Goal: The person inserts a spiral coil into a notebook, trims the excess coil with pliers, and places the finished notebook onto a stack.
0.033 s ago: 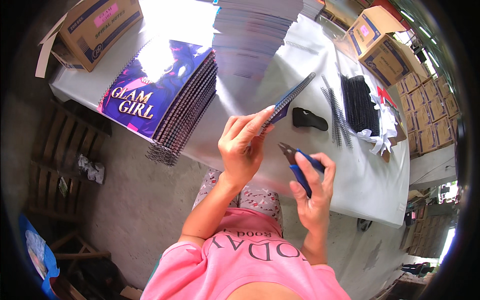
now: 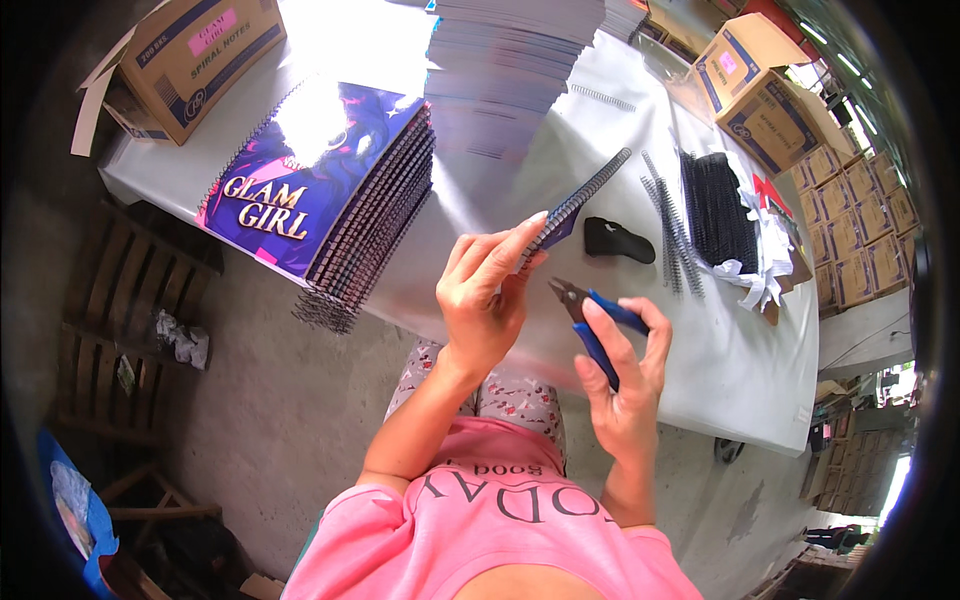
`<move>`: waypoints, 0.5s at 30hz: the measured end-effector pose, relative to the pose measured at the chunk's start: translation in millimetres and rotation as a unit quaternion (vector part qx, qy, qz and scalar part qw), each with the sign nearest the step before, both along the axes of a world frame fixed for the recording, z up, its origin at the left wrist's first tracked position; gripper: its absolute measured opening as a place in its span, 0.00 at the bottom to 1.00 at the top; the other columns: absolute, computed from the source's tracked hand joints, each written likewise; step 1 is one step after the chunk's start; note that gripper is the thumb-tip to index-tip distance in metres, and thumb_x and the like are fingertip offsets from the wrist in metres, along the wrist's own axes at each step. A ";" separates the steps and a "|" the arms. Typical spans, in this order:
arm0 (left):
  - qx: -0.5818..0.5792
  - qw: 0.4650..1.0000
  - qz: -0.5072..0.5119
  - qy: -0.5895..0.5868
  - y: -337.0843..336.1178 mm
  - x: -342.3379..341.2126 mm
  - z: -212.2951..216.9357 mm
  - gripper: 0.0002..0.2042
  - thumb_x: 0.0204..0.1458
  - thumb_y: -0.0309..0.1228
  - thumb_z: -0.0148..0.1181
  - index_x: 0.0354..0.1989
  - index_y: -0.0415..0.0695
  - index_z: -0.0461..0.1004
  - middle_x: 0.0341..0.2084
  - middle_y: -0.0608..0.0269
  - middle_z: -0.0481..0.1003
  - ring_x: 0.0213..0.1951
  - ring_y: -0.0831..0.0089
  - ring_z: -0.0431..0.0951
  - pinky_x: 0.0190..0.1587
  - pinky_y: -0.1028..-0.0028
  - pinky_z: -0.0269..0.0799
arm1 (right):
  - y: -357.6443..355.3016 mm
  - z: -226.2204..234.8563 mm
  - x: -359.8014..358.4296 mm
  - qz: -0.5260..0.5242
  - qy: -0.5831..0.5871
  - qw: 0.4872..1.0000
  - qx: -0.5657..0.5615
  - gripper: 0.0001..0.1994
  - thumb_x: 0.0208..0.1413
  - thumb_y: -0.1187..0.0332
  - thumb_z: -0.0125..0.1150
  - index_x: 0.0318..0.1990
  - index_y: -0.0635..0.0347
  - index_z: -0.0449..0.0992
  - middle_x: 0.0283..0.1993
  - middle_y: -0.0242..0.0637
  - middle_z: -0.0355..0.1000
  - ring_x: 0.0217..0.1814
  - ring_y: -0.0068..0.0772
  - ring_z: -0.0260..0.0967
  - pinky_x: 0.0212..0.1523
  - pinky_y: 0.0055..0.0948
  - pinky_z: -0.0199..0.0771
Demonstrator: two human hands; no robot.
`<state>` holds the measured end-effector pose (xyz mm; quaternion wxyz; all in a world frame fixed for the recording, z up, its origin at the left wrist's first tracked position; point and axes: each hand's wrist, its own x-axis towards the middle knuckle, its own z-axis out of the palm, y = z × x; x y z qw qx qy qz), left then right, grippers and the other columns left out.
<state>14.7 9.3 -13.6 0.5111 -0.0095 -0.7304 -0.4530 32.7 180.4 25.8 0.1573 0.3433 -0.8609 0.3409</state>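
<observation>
My left hand (image 2: 483, 300) pinches the lower end of a spiral notebook (image 2: 562, 222), held edge-on above the table so its dark wire coil faces up. The coil runs beyond the far end of the book. My right hand (image 2: 632, 375) is wrapped round wire cutters (image 2: 600, 345) with blue handles. Their dark jaws point toward the notebook's near end, a short gap away, and look slightly parted. Left of my left hand is a stack of bound spiral notebooks (image 2: 300, 185) with purple covers. A black, curved object (image 2: 618, 240) lies on the table just beyond the cutters.
A tall stack of paper sheets (image 2: 505, 75) stands at the far middle of the white-covered table (image 2: 720, 385). Loose wire coils (image 2: 672, 225) and a pile of black coils (image 2: 718, 210) lie at right. Cardboard boxes (image 2: 205, 75) stand far left and right. A wooden pallet (image 2: 110, 320) is below left.
My right hand has brought the cutters slightly left and away from me, closer to the notebook's near end. The notebook's far end has dipped very slightly; my left hand stays in place.
</observation>
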 end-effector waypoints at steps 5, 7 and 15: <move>0.016 1.000 -0.009 -0.003 0.9 3.2 0.1 0.27 0.34 0.11 0.58 0.47 0.45 0.76 0.30 0.63 0.78 0.29 0.68 0.72 0.35 0.74 0.69 | -13.7 7.9 -4.3 -0.003 0.005 1.000 -0.008 0.21 0.51 0.61 0.62 0.55 0.42 0.72 0.52 0.45 0.57 0.50 0.46 0.57 0.51 0.39 0.60; 0.013 1.000 -0.010 -0.001 0.6 4.4 2.4 0.28 0.32 0.10 0.55 0.48 0.45 0.76 0.30 0.63 0.78 0.29 0.68 0.71 0.36 0.73 0.69 | -15.5 9.0 -5.2 -0.001 0.003 1.000 0.012 0.21 0.51 0.61 0.62 0.55 0.42 0.72 0.51 0.45 0.58 0.50 0.45 0.57 0.51 0.40 0.60; -0.026 0.999 0.006 0.035 4.0 2.2 -11.2 0.28 0.32 0.09 0.52 0.48 0.42 0.75 0.34 0.62 0.78 0.28 0.68 0.72 0.35 0.75 0.70 | -5.3 0.0 -4.3 0.187 -0.592 0.724 -0.300 0.21 0.61 0.58 0.50 0.57 0.62 0.66 0.40 0.38 0.68 0.36 0.33 0.67 0.42 0.29 0.68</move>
